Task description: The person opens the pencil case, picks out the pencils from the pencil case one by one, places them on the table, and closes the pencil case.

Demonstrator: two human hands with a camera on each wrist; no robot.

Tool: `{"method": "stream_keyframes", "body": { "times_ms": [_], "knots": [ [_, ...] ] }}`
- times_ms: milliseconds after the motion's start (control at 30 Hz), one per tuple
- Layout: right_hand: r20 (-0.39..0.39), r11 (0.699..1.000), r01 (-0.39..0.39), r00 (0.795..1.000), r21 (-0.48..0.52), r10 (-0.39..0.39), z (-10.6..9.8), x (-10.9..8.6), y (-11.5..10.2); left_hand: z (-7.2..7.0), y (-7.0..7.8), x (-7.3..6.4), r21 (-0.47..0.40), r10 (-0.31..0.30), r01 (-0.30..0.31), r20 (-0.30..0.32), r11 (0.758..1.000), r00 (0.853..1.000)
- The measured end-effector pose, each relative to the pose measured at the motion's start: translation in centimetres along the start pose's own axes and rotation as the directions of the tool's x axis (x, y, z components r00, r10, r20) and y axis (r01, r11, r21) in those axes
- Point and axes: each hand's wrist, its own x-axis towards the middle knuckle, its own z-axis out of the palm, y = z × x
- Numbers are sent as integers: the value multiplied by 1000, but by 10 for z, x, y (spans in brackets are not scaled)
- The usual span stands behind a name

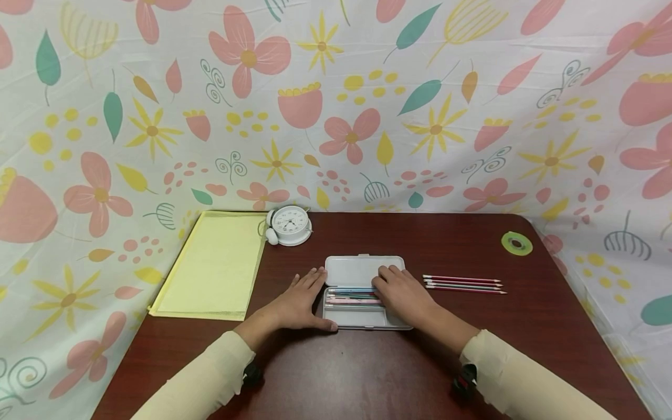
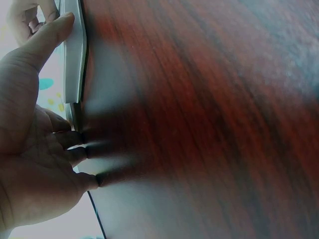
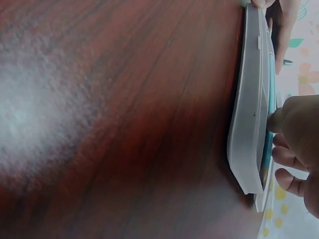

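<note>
A white pencil case lies open on the table, its lid folded back. Inside its tray rest several pencils. My right hand is over the right part of the case, thumb and curled fingers at a blue pencil lying along the tray. Its fingertips are partly hidden in the head view. My left hand steadies the left side with fingers spread and straight. In the left wrist view its thumb presses on the rim of the case, and the other fingertips reach down to the table.
Several pencils lie side by side right of the case. A green tape roll sits at the far right. At the back left are a white alarm clock and a yellow zip folder. Flowered cloth hangs behind the table.
</note>
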Motion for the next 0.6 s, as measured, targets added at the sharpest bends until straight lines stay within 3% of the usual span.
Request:
{"method": "stream_keyframes", "body": {
  "times_ms": [300, 600],
  "knots": [
    [-51, 987, 95, 993, -130, -102, 2, 2, 3, 6, -6, 1, -18, 36, -36, -33, 999, 999],
    [-48, 977, 119, 990, -179, -129, 2, 3, 3, -1, 3, -1, 5, -4, 4, -2, 1000, 1000]
  ]
}}
